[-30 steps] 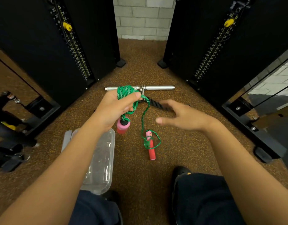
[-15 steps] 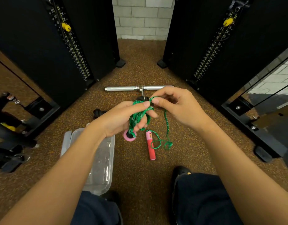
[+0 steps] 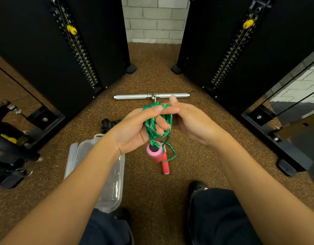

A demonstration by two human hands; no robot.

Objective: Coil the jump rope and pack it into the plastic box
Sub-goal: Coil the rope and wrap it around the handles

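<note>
On the speckled floor (image 3: 152, 188), at seven o'clock, I see the clear plastic box (image 3: 108, 206). My left grip (image 3: 133, 131) is clamped on the green jump rope (image 3: 150, 126), coils wound round its fingers. The right grip (image 3: 193, 124) touches them at three o'clock; I cannot tell if it pinches. The pink handle (image 3: 154, 151) hangs at six, above the red handle (image 3: 165, 165) on the floor.

Dark navy trousers (image 3: 223, 220), black shoe (image 3: 196, 187)

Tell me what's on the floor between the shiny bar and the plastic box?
A black rope-like bundle lies between the shiny bar and the plastic box, in the head view.
</note>
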